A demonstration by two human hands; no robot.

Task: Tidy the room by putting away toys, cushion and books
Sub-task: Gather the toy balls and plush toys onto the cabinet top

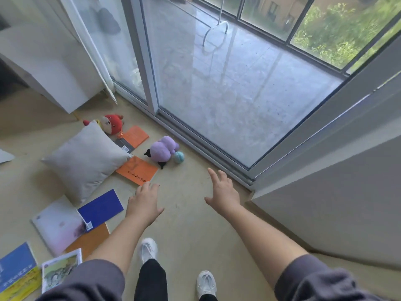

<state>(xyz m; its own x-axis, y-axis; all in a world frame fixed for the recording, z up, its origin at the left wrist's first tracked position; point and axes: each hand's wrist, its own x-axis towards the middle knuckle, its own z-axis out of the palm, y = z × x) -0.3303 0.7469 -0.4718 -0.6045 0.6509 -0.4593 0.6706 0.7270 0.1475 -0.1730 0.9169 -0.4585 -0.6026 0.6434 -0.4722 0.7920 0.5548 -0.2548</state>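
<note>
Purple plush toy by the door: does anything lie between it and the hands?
Nothing visible does. Bare floor lies between the right hand and the purple plush toy; between it and the left hand, only the corner of a flat orange book.

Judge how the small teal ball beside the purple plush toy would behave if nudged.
Round, on smooth beige floor, the small teal ball would probably roll. It seems to touch the purple plush toy, which might stop it that way. Probably light.
</note>
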